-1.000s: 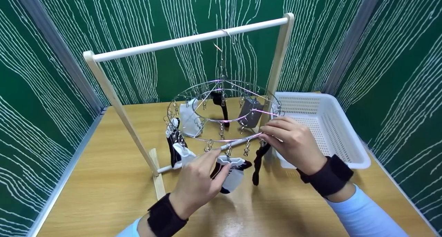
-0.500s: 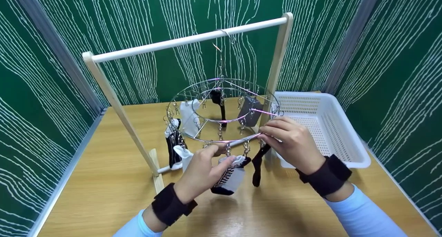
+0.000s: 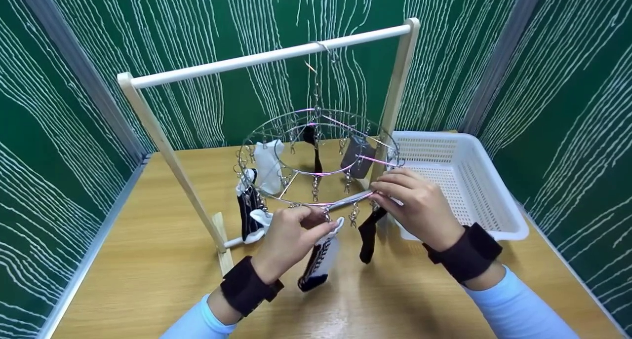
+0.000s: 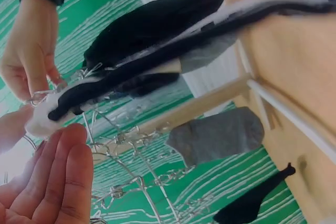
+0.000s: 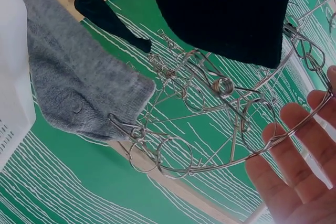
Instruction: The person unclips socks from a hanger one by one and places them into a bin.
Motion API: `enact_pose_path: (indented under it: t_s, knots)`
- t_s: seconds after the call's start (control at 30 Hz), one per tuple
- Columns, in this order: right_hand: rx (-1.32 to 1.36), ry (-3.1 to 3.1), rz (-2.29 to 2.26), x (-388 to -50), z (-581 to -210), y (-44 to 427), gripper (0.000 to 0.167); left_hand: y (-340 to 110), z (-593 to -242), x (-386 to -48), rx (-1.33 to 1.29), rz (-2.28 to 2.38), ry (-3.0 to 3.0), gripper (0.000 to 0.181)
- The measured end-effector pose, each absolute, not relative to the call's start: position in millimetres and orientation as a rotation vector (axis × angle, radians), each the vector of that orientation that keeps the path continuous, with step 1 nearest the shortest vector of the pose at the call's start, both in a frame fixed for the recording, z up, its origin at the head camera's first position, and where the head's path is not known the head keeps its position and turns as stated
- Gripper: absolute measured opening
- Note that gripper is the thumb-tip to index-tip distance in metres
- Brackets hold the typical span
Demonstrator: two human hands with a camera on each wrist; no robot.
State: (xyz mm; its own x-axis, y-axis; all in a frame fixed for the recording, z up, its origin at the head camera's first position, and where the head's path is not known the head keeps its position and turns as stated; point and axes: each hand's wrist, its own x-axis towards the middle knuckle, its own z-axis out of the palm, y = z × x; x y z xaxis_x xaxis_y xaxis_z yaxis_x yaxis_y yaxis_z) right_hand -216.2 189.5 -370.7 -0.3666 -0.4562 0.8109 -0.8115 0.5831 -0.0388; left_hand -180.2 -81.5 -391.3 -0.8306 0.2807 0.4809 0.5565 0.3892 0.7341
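My left hand (image 3: 289,235) pinches the white cuff of a black-and-white patterned sock (image 3: 319,260) at the front of a round metal clip hanger (image 3: 316,173). Close up, that sock (image 4: 173,53) stretches away from the fingertips in the left wrist view; the clip at its cuff is mostly hidden. On the hanger's front right rim, my right hand (image 3: 417,201) holds the wire between thumb and fingers. Just below it hangs a black sock (image 3: 367,238). A grey sock (image 5: 89,66) and the hanger's rim show in the right wrist view, with fingers (image 5: 299,166) against the wire.
The hanger hooks over the white bar (image 3: 271,57) of a wooden stand. More socks hang around it: a white sock (image 3: 269,166), a striped black one (image 3: 248,208) and a thin black one (image 3: 317,154). A white plastic basket (image 3: 498,191) stands right on the table (image 3: 148,280).
My left hand has moved slightly right and closed its thumb on the patterned sock's cuff. That sock has turned and now hangs narrower and tilted. The right hand stays at the rim.
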Motion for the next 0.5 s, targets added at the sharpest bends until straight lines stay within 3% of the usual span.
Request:
enact_pose_path:
  t_s: [0.3,0.5]
  knots:
    - [0.958,-2.006,0.592,-202,-371,188,0.032,-79,-387,-180,-0.723,-1.418,-2.336,0.014]
    - [0.917,-1.925,0.743,-179,-379,179,0.024,-78,-386,-180,-0.725,-1.409,-2.325,0.012]
